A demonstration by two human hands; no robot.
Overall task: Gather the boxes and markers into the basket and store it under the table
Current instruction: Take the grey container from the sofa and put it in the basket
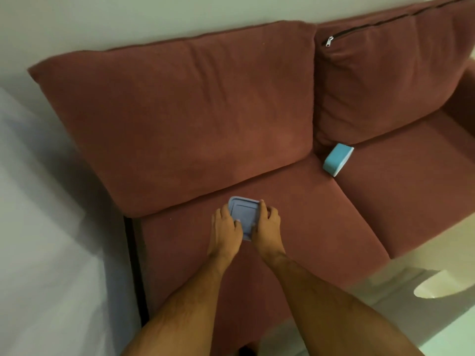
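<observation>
A pale blue square box [244, 214] with a lid lies on the left seat cushion of a dark red sofa [321, 214]. My left hand [226, 231] grips its left side and my right hand [267, 227] grips its right side, fingers curled over the edges. A second box [338, 159], turquoise with a white rim, rests tilted in the gap between the two back cushions, to the right and well beyond my hands. No markers and no basket are in view.
Two large back cushions [192, 111] lean against a pale wall. A white surface [38, 227] lies left of the sofa. Light floor [424, 304] shows at the lower right.
</observation>
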